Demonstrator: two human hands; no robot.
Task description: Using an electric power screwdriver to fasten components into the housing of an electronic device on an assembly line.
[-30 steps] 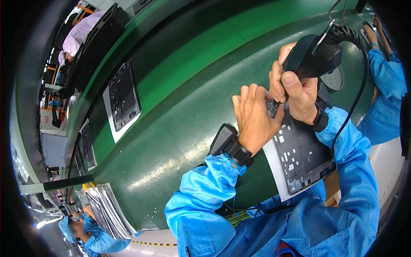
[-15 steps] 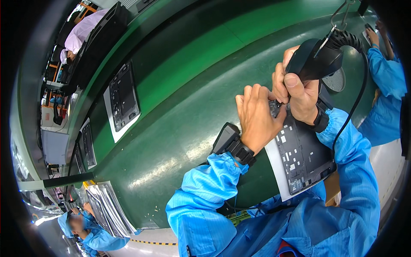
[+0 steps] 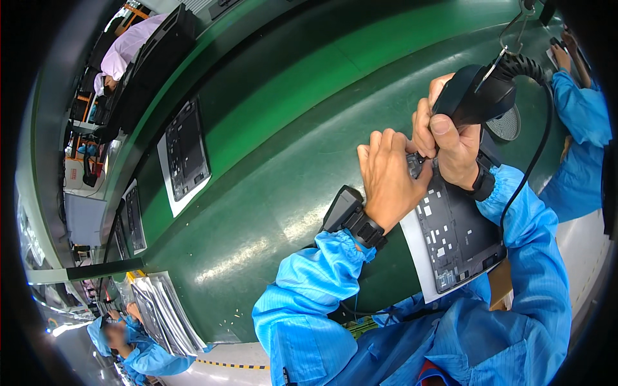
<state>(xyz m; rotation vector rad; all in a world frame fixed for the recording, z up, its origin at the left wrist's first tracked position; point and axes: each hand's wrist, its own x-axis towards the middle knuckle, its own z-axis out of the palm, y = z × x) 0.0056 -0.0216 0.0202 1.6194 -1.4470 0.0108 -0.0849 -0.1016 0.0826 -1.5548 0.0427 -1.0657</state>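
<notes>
A black corded electric screwdriver [image 3: 473, 96], hung from a metal hook, is held upright in my right hand [image 3: 456, 151]; my thumb and fingers wrap round it. Below it lies a flat black device housing [image 3: 460, 225], tablet-like, with small white patches and parts along its edges. My left hand [image 3: 391, 183] is closed at the housing's far left corner, thumb and fingertips drawn together close to the screwdriver's lower end. What they pinch, and the tip itself, are hidden by my fingers. White sheeting [image 3: 417, 257] shows under the housing.
More black housings [image 3: 187, 151] on white sheets lie along the left of the green bench [image 3: 290, 186]. A stack of sheets [image 3: 164, 309] is at the lower left. Behind my right hand sits a round grey mesh disc [image 3: 505, 123]. Co-workers in blue [image 3: 576, 109] sit at both sides.
The screwdriver's top has dipped slightly, and the whole view has shifted a little. Both hands keep their places at the housing's far end.
</notes>
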